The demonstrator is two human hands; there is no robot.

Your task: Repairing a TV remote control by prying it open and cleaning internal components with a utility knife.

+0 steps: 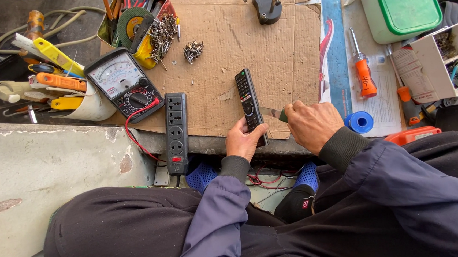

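The left hand [245, 141] is curling its fingers [252, 128] shut around the lower end of the black remote [250, 104], which is lying on the cardboard sheet [266, 50] at the counter's near edge. The right hand [312, 123] is closing its fingers tight on a dark handle, pressing the knife blade [268, 112] sideways into the remote's edge. The blade is looking likely to slip toward the left thumb, since the steadying hand is sitting just beside it; hard prying could crack the casing.
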